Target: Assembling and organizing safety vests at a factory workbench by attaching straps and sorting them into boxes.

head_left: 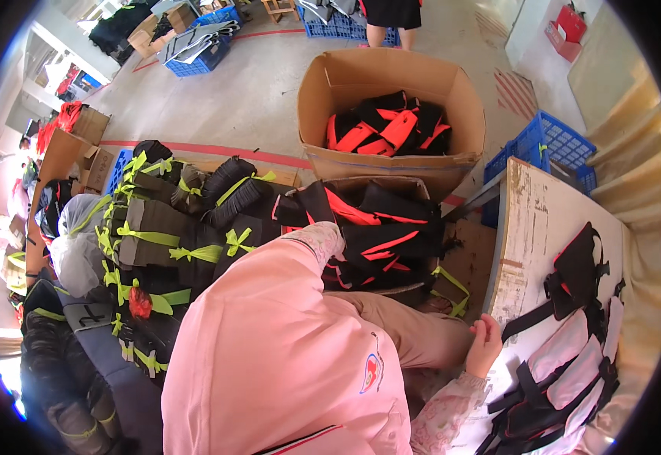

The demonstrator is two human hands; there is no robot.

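Note:
My left arm, in a pink sleeve with a patterned cuff (319, 241), reaches forward to a carton filled with black fabric pieces with red-orange trim (380, 239). The left hand itself is hidden past the cuff, so its grip does not show. My right hand (485, 346) is at the near-left edge of the white worktable (524, 227), fingers loosely bent and nothing visible in them. Close beside it ends a black strap (528, 321), part of the black and pale-pink strapped fabric pieces (573, 371) lying on the table.
A large open carton (391, 76) ahead holds more black and red-orange pieces. Dark bundles tied with yellow-green strips (152, 227) are heaped at left. Blue crates (566, 144) stand behind the table, near a curtain (634, 144). Another person's legs (388, 36) show far ahead.

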